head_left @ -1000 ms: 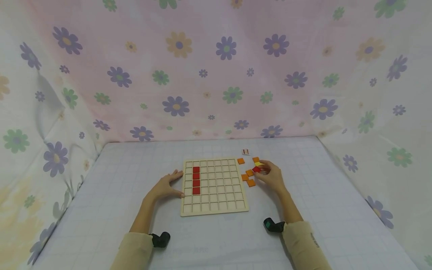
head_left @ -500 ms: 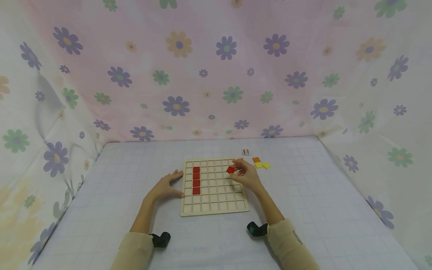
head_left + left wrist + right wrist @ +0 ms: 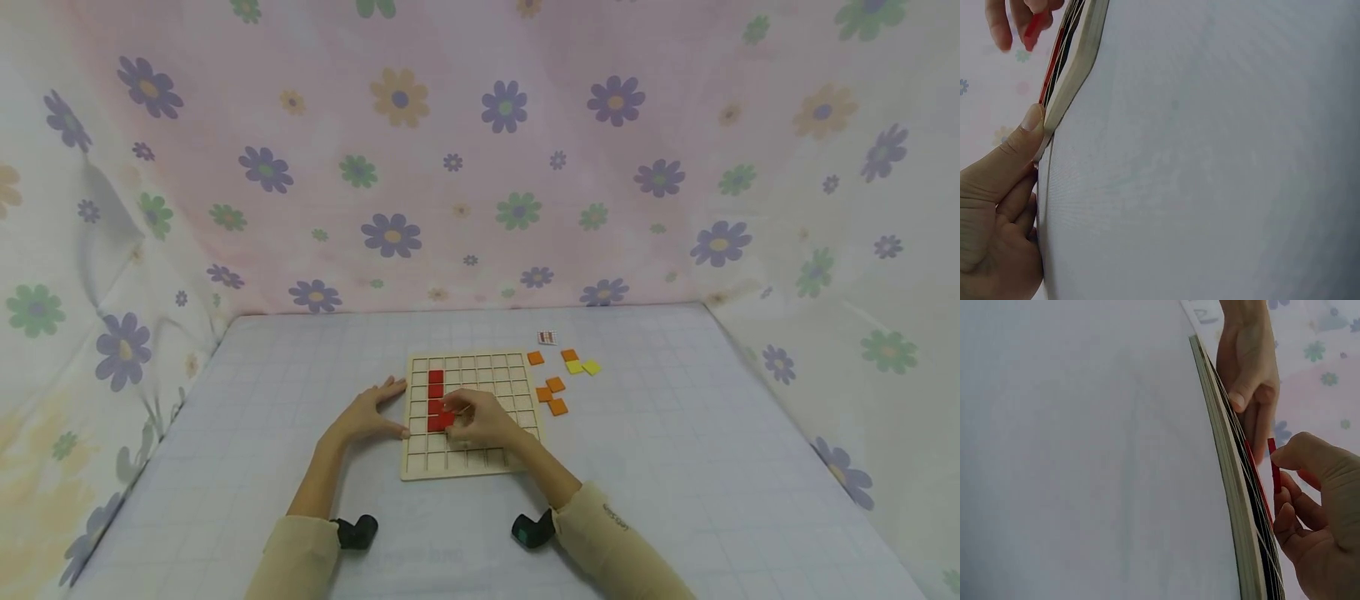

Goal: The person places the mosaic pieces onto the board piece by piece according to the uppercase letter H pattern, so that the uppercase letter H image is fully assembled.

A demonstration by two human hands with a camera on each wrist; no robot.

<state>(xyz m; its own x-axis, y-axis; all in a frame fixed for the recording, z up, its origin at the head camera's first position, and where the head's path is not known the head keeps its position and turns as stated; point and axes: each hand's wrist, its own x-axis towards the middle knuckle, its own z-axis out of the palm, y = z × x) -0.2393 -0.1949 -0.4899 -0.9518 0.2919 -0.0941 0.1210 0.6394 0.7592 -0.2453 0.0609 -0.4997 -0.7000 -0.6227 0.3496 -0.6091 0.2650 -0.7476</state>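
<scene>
Red square tile [image 3: 1276, 478]: in the right hand [image 3: 483, 419], just above the grid board [image 3: 417, 463], beside the lowest of the placed red tiles [image 3: 437, 391]. Right wrist view shows a gap beneath it, so not seated.
Right hand grip: pinches the tile at its edges between thumb and fingertips; the other fingers bend in below.
Left hand [image 3: 367, 415]: holds nothing; thumb and fingers spread apart, tips touching the board's left edge.
Column on board: four red tiles end to end, lying flat in the second column from the left.
Tile handling (judged): thin, very light, stiff; smooth faces may slip if squeezed off-centre. Hardly fragile, though it could tip and catch on the raised grid lines.
Tile hold: opposite edges, fingertips only, underside left free, face level with the cell.
Board handling (judged): rigid, probably wood, light enough to slide; best steadied by its outer rim.
Right of board: five loose orange tiles [image 3: 557, 407], two yellow tiles [image 3: 592, 367], a small printed card [image 3: 547, 337] farther back; print too small to read.
</scene>
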